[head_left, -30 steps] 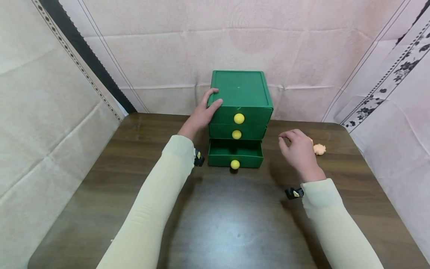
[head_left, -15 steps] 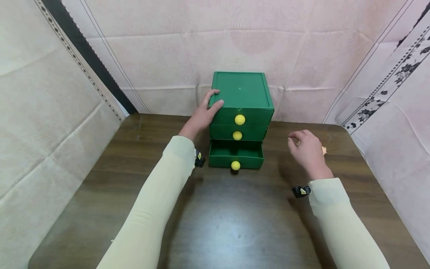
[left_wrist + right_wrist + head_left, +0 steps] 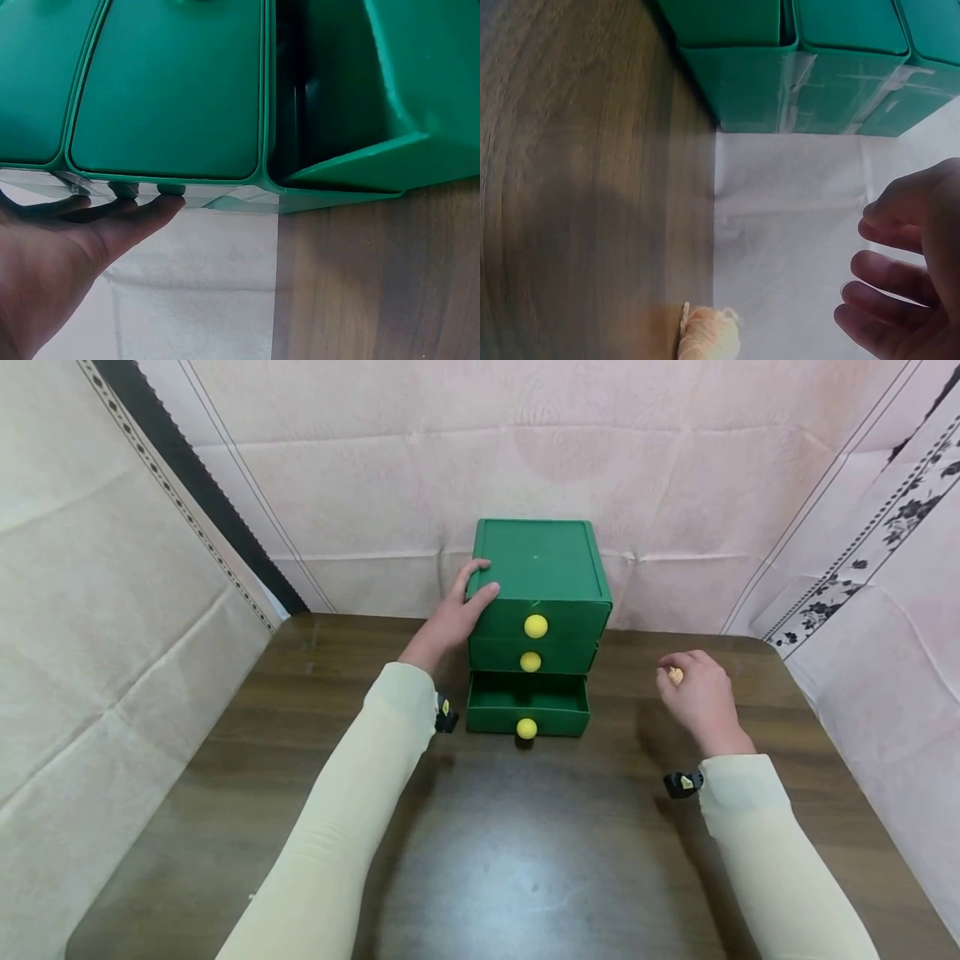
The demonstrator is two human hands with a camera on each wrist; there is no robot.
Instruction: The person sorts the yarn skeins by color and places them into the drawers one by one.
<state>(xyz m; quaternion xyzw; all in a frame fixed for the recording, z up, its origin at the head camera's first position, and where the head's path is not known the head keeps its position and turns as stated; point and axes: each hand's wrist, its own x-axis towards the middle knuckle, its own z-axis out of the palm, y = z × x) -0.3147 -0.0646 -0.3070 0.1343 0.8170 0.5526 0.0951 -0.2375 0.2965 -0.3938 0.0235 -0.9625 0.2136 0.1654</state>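
A green chest of drawers (image 3: 536,560) with yellow knobs stands at the back of the table. Its bottom drawer (image 3: 528,720) is pulled out, and no contents show in it. My left hand (image 3: 450,614) rests on the chest's upper left edge, thumb and a finger over the top. In the left wrist view, several fingertips (image 3: 171,193) press its side. My right hand (image 3: 699,697) hovers at the right with loosely bent fingers. A small peach, ribbed, shell-like piece (image 3: 709,335) lies below it, apart from the fingers, and shows through the finger gap in the head view.
The wooden table (image 3: 480,843) reaches forward from the chest. Pale cloth (image 3: 360,510) hangs close behind the chest and along both sides. Clear tape (image 3: 802,82) runs down the chest's right side.
My right hand has moved to the right, away from the chest and over the peach pieces, which it now mostly covers. The left hand keeps its place on the chest.
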